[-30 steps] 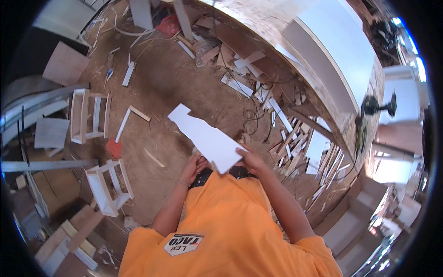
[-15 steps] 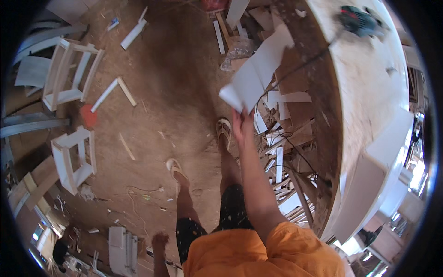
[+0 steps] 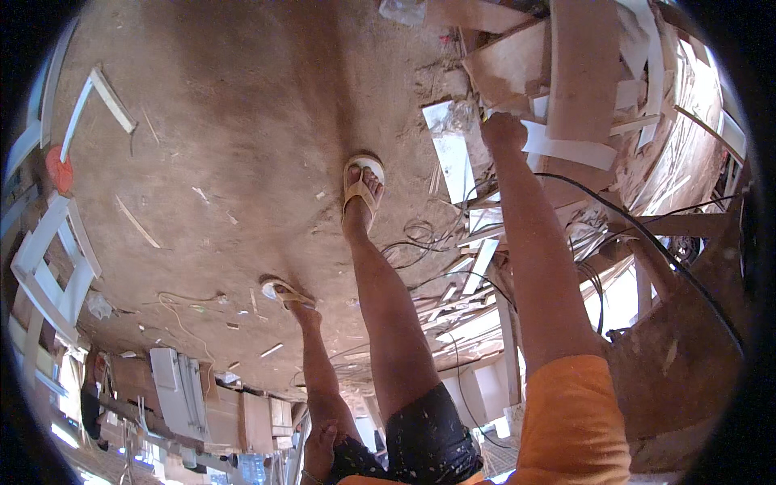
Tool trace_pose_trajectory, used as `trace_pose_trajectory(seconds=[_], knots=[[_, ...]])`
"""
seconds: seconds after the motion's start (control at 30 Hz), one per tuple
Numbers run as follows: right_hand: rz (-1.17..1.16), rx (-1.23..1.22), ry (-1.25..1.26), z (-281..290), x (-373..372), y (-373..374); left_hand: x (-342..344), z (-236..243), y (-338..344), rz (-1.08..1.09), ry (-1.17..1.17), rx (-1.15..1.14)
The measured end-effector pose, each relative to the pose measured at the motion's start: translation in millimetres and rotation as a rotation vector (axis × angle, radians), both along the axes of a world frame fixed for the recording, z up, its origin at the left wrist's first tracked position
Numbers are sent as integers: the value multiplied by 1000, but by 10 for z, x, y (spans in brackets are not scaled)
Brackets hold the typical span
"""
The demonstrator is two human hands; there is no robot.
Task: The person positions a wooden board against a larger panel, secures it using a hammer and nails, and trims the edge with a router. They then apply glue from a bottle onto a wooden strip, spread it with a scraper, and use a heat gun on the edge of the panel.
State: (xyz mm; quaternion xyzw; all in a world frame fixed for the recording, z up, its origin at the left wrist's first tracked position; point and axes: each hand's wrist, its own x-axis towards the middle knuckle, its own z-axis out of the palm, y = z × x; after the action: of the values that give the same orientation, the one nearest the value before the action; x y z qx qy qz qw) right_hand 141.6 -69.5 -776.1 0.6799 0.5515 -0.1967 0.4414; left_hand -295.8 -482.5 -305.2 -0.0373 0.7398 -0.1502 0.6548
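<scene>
My right hand (image 3: 503, 132) reaches down into a heap of board offcuts on the floor to the right. Its fingers are closed, and what they hold, if anything, I cannot make out; a tiny yellow spot shows at the fingertips. Close beside it lie a white strip of board (image 3: 570, 151), a long white offcut (image 3: 454, 158) and a brown panel (image 3: 584, 73). My left hand (image 3: 321, 446) rests by my left knee at the lower edge, fingers laid along the leg, with nothing seen in it.
A black cable (image 3: 647, 233) arches across the right, over piled thin strips (image 3: 477, 323). The brown workbench side (image 3: 687, 380) fills the lower right. White wooden frames (image 3: 56, 267) and an L-shaped pair of strips (image 3: 111, 101) lie at left. My sandalled feet (image 3: 363, 190) stand on dusty ground.
I have bent lower, and my right hand has gone down to the offcut heap. The white sheet it held is no longer seen in it. My left hand has come to my leg.
</scene>
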Motion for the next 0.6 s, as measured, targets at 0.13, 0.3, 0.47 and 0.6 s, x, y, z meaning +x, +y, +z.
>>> trace_pose_trajectory(seconds=[0.13,0.3,0.47,0.6], knots=[[-203,82,-77,-103,-70,71,66,-111,408,82,6,-36],[-204,231,-36,-161,-69,-330,-51,-138,614,159,150,92],[-155,134,228,352,-1265,-1209,65,20,762,132,-5,192],[-257,92,501,1340,-2671,-1635,-94,443,896,140,-99,275]])
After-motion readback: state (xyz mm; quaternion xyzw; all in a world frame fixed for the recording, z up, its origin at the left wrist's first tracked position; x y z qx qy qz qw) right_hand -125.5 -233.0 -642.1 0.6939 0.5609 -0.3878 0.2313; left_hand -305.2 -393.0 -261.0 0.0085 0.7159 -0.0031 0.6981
